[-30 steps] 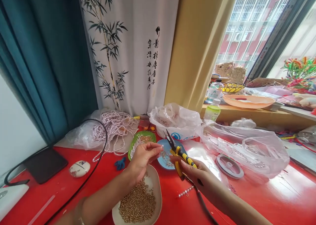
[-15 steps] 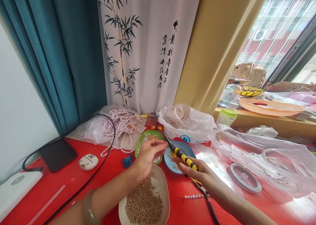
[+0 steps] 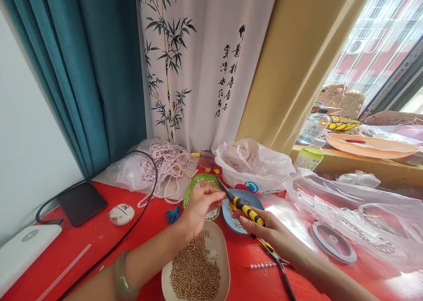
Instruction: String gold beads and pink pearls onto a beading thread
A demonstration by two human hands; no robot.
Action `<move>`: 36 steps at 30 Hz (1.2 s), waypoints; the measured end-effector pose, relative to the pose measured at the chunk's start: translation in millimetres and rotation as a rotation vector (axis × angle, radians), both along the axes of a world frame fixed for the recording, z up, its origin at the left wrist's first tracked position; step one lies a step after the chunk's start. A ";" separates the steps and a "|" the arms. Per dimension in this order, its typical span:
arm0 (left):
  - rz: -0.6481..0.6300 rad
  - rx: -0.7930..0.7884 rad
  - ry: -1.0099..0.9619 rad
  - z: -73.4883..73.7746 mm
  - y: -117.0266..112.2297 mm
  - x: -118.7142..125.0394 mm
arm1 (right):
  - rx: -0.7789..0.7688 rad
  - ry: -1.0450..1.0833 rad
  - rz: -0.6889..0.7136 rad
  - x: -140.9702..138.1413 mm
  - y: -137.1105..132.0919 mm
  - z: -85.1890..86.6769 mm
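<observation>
Head view: right hand clamped on pliers, tips meeting pinched left hand.

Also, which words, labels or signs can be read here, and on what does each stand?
Chinese brush characters, three columns, on the white bamboo curtain: too cursive to read.
"A", faintly, on the clear bottle's label; the rest is blurred.
Blue round logo on the white plastic bag: no legible letters.

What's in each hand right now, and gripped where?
Right hand holds the pliers by the yellow-and-black handles, tips pointing toward the left hand. The left fingertips pinch something at the plier tips, too small to identify.
</observation>
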State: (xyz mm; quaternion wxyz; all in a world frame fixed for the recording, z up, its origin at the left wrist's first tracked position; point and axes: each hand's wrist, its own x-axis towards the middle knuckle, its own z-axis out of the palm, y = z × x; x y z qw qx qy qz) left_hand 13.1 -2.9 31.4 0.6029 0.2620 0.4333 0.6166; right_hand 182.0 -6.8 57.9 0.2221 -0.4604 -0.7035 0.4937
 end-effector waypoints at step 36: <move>-0.104 0.017 0.346 -17.2 28.7 -34.5 | 0.423 -0.332 -0.167 94.6 -18.2 -7.2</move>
